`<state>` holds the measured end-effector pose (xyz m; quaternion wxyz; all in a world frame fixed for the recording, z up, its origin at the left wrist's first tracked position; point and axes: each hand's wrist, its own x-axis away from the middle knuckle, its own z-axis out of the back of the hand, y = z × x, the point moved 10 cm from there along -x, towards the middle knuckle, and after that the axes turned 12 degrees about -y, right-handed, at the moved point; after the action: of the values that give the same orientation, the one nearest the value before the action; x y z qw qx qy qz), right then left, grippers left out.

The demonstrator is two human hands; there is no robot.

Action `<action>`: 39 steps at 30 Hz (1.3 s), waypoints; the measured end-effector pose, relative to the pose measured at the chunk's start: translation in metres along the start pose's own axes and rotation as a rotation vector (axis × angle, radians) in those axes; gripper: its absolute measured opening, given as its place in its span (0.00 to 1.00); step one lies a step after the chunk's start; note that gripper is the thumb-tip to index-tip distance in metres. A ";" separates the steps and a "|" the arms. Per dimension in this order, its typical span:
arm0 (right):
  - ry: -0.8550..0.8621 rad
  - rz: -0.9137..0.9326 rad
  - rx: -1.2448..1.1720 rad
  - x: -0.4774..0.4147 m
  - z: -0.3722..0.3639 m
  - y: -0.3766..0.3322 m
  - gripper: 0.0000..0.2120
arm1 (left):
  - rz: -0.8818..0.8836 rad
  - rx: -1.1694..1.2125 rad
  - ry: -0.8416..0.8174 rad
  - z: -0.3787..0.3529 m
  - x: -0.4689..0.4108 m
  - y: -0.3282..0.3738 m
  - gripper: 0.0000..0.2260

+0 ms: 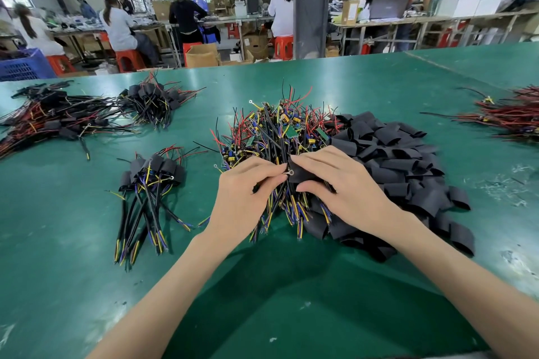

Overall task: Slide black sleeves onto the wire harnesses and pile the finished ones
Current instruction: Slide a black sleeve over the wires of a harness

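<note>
My left hand (pixel 248 201) pinches a small silver ring terminal (pixel 289 174); my right hand (pixel 347 192) pinches a flat black sleeve (pixel 304 175) right against it.

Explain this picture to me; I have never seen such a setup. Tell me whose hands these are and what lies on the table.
There is no machine here: a person works with bare hands, and the one camera sits on their head, looking down at a green table. In the middle lies a heap of bare wire harnesses; right of it, loose black sleeves; left of it, sleeved bundles. The left hand pinches one harness, the right hand grips a black sleeve, and a metal ring terminal shows between them.
</note>
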<state>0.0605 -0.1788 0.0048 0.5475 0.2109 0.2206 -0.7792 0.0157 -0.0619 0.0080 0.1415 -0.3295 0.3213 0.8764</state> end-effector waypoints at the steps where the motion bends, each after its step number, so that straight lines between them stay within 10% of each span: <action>1: 0.006 -0.001 -0.003 0.000 0.001 0.000 0.20 | 0.013 0.011 0.004 0.000 0.001 -0.001 0.07; 6: 0.029 -0.025 -0.023 0.000 0.003 0.002 0.21 | 0.205 0.255 0.004 -0.004 0.003 -0.021 0.15; 39: -0.067 -0.071 -0.201 -0.003 -0.001 0.006 0.20 | 0.026 0.123 -0.023 -0.002 0.001 -0.001 0.21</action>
<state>0.0672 -0.1782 0.0051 0.5452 0.1208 0.2865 -0.7786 0.0161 -0.0620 0.0055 0.1538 -0.3057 0.3772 0.8606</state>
